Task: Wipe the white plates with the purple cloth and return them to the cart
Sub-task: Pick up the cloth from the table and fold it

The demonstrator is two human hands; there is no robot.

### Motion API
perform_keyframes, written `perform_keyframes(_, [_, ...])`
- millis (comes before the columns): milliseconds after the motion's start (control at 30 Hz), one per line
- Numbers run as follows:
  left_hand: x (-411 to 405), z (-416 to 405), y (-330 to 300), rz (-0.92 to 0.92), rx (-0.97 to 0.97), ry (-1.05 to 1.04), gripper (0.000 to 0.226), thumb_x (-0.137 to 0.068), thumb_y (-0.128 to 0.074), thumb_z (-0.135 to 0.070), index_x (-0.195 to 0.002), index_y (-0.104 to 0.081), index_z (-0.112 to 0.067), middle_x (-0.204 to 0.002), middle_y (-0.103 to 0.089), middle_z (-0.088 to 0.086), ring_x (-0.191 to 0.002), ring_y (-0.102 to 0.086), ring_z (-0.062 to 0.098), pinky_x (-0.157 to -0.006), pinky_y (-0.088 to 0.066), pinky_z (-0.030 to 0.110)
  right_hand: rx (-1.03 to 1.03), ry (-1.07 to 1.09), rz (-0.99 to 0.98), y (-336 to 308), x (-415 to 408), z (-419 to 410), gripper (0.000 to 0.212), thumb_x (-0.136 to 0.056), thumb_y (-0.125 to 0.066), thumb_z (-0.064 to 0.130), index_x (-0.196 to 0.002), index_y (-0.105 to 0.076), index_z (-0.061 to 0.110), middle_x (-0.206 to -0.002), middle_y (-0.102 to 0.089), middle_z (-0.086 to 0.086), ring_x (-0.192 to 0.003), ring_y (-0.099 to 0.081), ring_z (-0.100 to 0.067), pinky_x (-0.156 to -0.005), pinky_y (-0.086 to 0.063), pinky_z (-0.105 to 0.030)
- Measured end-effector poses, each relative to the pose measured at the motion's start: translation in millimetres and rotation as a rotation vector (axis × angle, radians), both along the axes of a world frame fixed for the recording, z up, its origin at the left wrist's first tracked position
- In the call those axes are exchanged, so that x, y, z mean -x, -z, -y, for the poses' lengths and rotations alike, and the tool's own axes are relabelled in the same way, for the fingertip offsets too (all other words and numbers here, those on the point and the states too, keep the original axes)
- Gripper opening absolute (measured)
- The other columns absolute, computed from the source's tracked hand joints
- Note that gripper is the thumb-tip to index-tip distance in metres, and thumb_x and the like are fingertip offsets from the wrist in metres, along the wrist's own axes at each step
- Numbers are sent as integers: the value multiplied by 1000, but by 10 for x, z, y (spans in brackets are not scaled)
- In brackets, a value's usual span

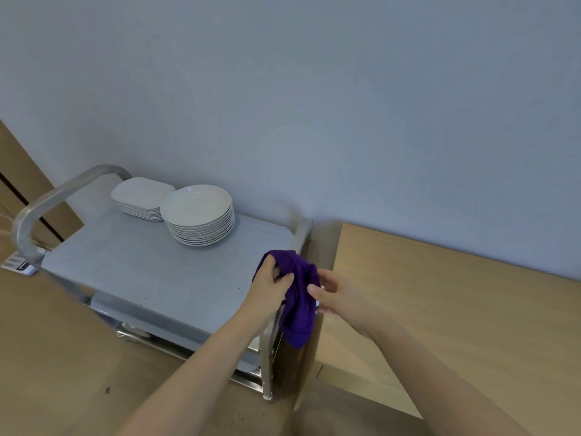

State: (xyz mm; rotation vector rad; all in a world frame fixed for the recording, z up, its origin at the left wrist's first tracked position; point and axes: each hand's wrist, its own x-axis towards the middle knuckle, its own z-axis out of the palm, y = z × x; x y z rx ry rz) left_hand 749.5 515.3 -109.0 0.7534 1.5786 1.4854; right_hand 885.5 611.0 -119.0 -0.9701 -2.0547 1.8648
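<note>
Against the grey wall, the cart carries round plates beside square plates. Both hands' fingers hold the purple cloth: left hand, right hand.

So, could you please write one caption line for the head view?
Both hands, left hand and right hand, hold a purple cloth beside stacked white plates on a grey metal cart.

No readable text anywhere; white label on floor, far left of the fingers, has dark print too blurred to read.
</note>
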Motion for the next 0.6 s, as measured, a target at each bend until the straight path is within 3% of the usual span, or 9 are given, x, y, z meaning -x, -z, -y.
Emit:
perform_keyframes(167, [20,5,43,-259,37,-113,20,-94,-46,-5,-101,-56,-21,-95,-66,-5,-91,-62,9,-79,-51,26,-265,111,-20,-3,-49,-203,20,-98,-48,11,-105,-62,24,-96,-66,8,-90,-59,-6,-69,-43,-5])
perform_keyframes(300, [-108,134,164,-324,40,-253,16,-96,-47,-13,-88,-56,-24,-83,-63,-11,-76,-59,-3,-61,-48,10,-536,36,67,-121,-48,-475,13,-91,-59,16,-96,-62,28,-87,-63,13,-81,-56,-3,-67,-38,-15])
perform_keyframes(400, [-241,150,242,-366,55,-387,19,-96,-48,-16,-87,-53,-32,-96,-53,-13,-90,-53,0,-67,-47,9,-498,-79,160,-315,8,-660,19,-81,-73,25,-93,-59,30,-85,-61,14,-79,-57,-2,-62,-41,-15])
perform_keyframes(500, [-278,144,270,-405,76,-489,19,-95,-49,-17,-98,-52,-36,-107,-46,-25,-106,-45,-3,-82,-39,8,-535,-309,291,-523,73,-871,10,-81,-71,24,-88,-66,29,-81,-66,13,-74,-60,-2,-59,-43,-8])
perform_keyframes(533, [-285,142,281,-375,81,-498,22,-96,-48,-17,-103,-53,-37,-108,-48,-27,-106,-46,-5,-82,-40,8,-537,-364,312,-575,99,-931,6,-83,-69,23,-88,-69,26,-81,-68,12,-76,-62,-4,-62,-45,-8])
perform_keyframes(600, [-309,134,305,-274,80,-489,24,-96,-45,-15,-99,-55,-37,-95,-56,-26,-94,-53,-8,-72,-46,9,-539,-421,335,-621,177,-1052,10,-87,-64,20,-92,-73,20,-86,-72,6,-84,-65,-11,-76,-51,-21])
